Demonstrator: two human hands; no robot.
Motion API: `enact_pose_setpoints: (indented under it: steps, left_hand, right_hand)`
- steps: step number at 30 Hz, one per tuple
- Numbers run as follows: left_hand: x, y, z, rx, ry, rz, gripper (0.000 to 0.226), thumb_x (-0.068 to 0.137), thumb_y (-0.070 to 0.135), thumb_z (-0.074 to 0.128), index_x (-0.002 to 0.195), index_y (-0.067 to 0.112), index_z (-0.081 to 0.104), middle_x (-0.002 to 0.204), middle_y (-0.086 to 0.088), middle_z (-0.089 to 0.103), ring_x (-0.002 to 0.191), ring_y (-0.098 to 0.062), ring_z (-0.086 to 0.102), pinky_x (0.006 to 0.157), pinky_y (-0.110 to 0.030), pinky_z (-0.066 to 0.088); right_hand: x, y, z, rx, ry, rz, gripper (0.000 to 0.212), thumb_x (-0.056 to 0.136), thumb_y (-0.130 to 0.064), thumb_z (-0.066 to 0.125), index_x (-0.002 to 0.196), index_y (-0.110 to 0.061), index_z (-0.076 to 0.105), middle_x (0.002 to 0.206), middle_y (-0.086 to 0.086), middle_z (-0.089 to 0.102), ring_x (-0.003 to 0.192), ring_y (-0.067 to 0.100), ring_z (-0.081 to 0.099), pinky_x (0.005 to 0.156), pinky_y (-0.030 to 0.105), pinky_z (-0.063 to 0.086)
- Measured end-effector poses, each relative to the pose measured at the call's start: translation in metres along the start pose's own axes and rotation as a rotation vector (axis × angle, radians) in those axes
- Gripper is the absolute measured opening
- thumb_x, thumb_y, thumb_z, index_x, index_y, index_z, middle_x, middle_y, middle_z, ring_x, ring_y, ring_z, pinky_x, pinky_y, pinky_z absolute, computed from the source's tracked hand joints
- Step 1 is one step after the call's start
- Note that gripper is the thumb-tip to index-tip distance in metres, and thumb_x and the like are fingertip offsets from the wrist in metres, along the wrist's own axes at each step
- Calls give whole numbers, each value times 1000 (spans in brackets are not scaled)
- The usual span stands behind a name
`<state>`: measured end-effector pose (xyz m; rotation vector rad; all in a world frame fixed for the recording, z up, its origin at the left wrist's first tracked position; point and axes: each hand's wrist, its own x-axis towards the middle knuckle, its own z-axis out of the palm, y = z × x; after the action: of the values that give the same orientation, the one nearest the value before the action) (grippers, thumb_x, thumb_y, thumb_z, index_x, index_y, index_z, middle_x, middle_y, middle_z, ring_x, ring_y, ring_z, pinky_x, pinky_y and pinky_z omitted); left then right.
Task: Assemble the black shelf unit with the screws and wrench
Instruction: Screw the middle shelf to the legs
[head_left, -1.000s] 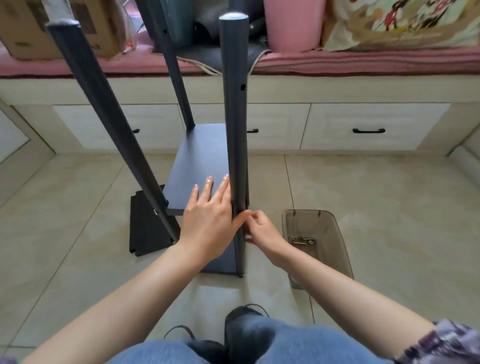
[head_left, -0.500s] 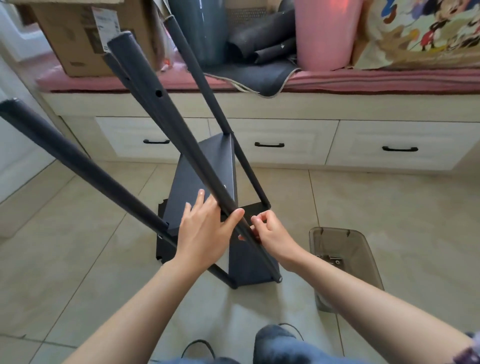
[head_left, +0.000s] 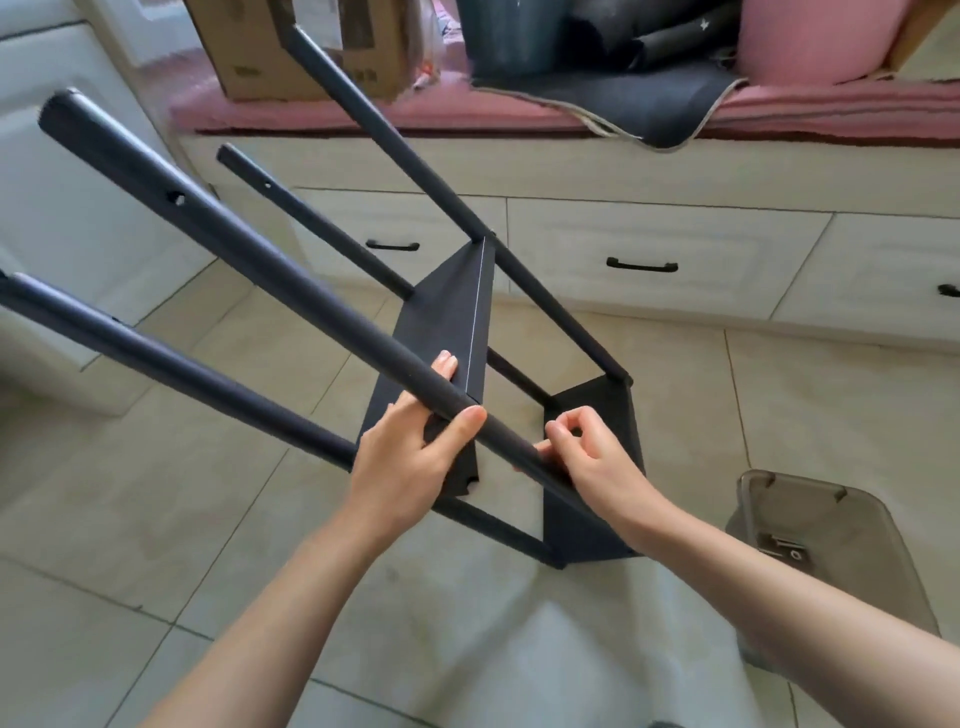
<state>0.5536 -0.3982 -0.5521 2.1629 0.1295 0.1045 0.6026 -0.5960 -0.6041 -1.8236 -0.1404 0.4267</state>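
The black shelf unit (head_left: 447, 322) leans over to the left on the tiled floor, its four poles pointing up and left. Two panels are fixed between the poles, the lower panel (head_left: 597, 535) nearest the floor. My left hand (head_left: 410, 457) grips the near pole (head_left: 260, 275), thumb over it and fingers behind, against the upper panel's edge. My right hand (head_left: 592, 457) sits at the same pole just below, fingers curled, with thumb and forefinger pinched together. What they pinch is too small to make out. No wrench is visible.
A smoky plastic bin (head_left: 883, 551) stands on the floor at the right with metal hardware (head_left: 784, 545) inside. A bench with white drawers (head_left: 644, 265) runs along the back, carrying a cardboard box (head_left: 291, 52) and pink cushions. A white cabinet (head_left: 62, 218) is at the left.
The shelf unit has tipped from upright over to the left, its poles swinging down and left. Both hands stayed on the near pole and moved with it.
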Motion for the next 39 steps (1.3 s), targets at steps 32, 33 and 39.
enact_pose_setpoints:
  steps: [32,33,39]
  left_hand:
    - [-125,-139,44,-554,229,-219,60,85,66,59,140,47,46,140,29,54,131,9,46,95,0,35]
    - [-129,-144,45,-548,220,-225,59,84,68,59,139,48,48,137,29,57,128,9,49,95,-1,36]
    - [-142,-179,46,-614,197,-278,63,84,73,61,142,51,48,144,13,56,136,-8,49,112,-28,36]
  right_hand:
    - [-29,32,55,-168,-239,145,16,100,-40,46,102,-25,45,84,-10,76,81,3,71,77,26,53]
    - [-30,35,59,-181,-239,143,16,101,-41,46,102,-25,45,84,-11,76,81,3,70,78,27,53]
    - [-30,46,80,-210,-262,193,18,100,-44,45,99,-26,45,85,-8,76,87,8,69,85,33,51]
